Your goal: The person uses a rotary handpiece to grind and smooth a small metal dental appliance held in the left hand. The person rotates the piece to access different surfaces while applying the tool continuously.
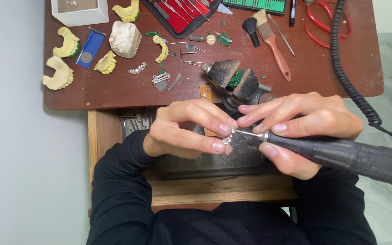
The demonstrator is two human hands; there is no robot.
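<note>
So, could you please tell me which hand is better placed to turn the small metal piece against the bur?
The left hand, I would judge: its fingers already pinch the small metal piece, while the right hand is taken up holding the rotary handpiece with its bur at the piece.

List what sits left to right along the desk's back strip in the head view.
White box → yellow dental cast → red instrument case → green mat → black pen → red scissors → coiled black cord.
</note>
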